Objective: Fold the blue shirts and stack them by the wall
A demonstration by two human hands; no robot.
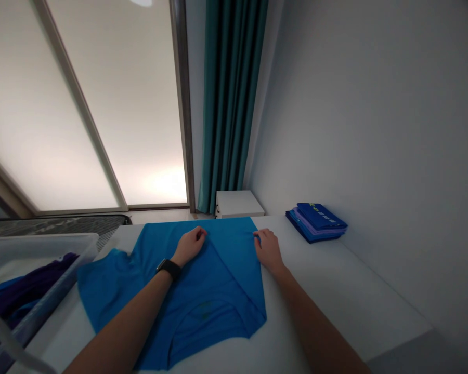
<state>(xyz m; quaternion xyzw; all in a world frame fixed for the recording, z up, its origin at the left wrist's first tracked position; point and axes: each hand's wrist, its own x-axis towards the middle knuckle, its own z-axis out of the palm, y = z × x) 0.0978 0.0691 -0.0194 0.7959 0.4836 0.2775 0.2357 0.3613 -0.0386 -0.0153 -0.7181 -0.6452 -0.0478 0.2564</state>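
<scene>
A blue T-shirt (171, 296) lies spread on a white table, its neckline toward me and one sleeve out to the left. Its right side is folded inward, leaving a slanting edge across the body. My left hand (190, 245), with a dark watch (169, 269) on the wrist, pinches the cloth near the far end of that slanting edge. At the shirt's right edge, my right hand (269, 249) has its fingers and thumb closed on the fabric.
On the right of the table (320, 291), by the wall, sits a stack of folded clothes (315, 223). A plastic bin (58, 291) holding dark purple and blue clothes stands at the left. Behind the table are a white cabinet (239, 203) and a green curtain (232, 104).
</scene>
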